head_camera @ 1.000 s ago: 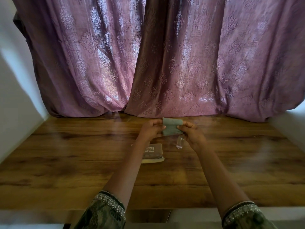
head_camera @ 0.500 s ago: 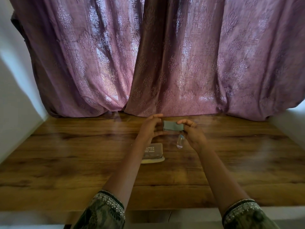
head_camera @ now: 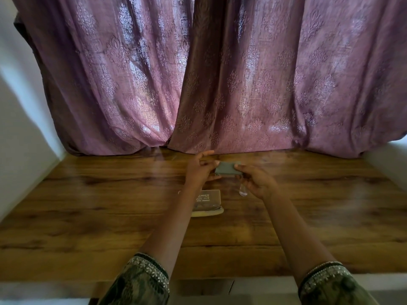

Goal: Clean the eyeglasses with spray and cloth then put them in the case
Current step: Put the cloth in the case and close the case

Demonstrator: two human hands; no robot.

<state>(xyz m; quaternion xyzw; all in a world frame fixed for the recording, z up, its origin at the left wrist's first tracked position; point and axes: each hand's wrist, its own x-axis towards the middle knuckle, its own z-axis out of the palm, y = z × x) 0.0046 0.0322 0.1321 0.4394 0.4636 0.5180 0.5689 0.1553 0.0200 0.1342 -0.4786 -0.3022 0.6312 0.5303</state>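
A small grey-green folded cloth (head_camera: 226,168) is held in the air above the wooden table (head_camera: 110,216). My left hand (head_camera: 199,170) pinches its left edge and my right hand (head_camera: 256,181) pinches its right edge. A small clear spray bottle (head_camera: 242,191) stands on the table just under my right hand, partly hidden by it. The brown eyeglass case (head_camera: 208,200) lies on the table near my left wrist, on a pale pad. No eyeglasses show in this view.
Purple patterned curtains (head_camera: 220,84) hang down to the table's far edge. White walls (head_camera: 22,117) close in on the left and right. Bare wood spreads to both sides of the case.
The cloth has gone from a taller, looser shape to a smaller flat folded rectangle between my hands. Both hands have stayed in about the same place.
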